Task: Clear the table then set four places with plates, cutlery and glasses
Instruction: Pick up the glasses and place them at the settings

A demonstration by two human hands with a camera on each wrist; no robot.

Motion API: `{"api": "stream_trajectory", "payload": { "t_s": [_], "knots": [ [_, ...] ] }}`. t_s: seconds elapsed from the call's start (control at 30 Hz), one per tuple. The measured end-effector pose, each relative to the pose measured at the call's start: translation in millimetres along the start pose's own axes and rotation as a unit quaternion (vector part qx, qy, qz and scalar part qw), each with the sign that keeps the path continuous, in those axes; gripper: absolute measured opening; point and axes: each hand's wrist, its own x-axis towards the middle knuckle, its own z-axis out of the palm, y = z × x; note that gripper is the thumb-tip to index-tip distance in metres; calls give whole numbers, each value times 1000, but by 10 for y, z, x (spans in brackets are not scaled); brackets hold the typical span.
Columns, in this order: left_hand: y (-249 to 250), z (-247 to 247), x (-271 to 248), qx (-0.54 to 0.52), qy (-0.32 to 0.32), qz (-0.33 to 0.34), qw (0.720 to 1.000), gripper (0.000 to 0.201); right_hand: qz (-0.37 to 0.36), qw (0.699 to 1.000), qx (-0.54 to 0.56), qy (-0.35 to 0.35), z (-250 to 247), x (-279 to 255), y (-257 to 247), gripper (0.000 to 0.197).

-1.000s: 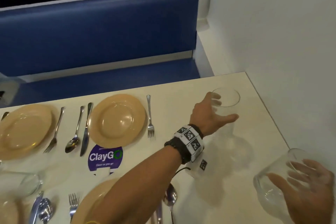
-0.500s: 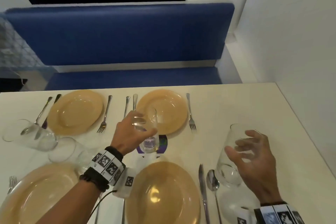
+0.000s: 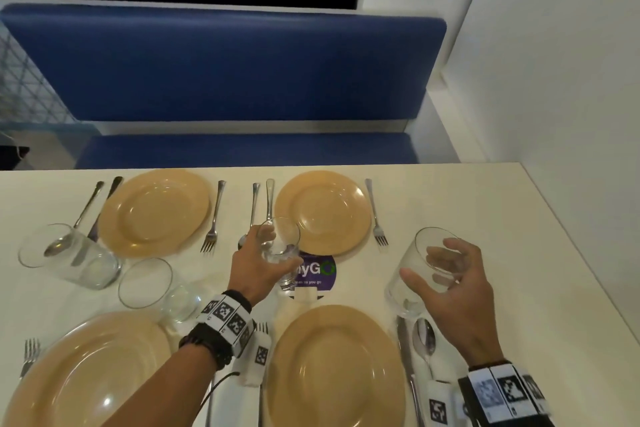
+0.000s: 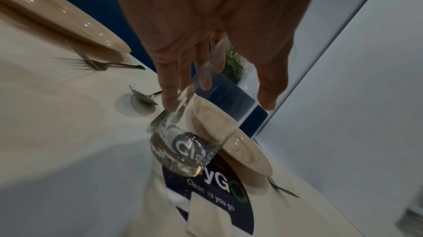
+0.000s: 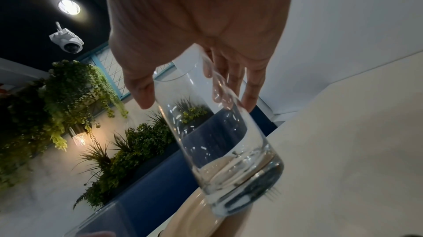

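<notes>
Now that the left hand has carried its glass from the table's far right corner to by the far-right plate, w/ right hand gripping another glass, both fingers wrapped, placements look imminent.

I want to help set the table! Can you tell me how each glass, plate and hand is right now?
left hand: grips a small glass
small glass: held upright over the purple sticker
right hand: grips a tall glass
tall glass: held tilted
two glasses at left: lying on their sides
four plates: flat on the table, empty
</notes>
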Motion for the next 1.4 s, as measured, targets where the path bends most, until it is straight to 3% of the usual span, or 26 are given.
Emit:
{"api": "stream_trajectory", "payload": {
  "t_s": [0.3, 0.5, 0.83, 1.4],
  "knots": [
    [-46, 27, -136, -14, -6, -9, 1000, 100, 34, 999, -18, -16, 371, 65, 103, 77],
    [-45, 54, -126, -2, -4, -14, 1000, 88, 57, 997, -29, -43, 548, 86, 222, 79],
    [-37, 76, -119, -7, 1, -14, 1000, 88, 52, 995, -36, -72, 572, -10, 558, 83],
    [-71, 120, -121, -14, -1, -21, 1000, 88, 69, 993, -32, -93, 559, -45, 666, 83]
  ]
}}
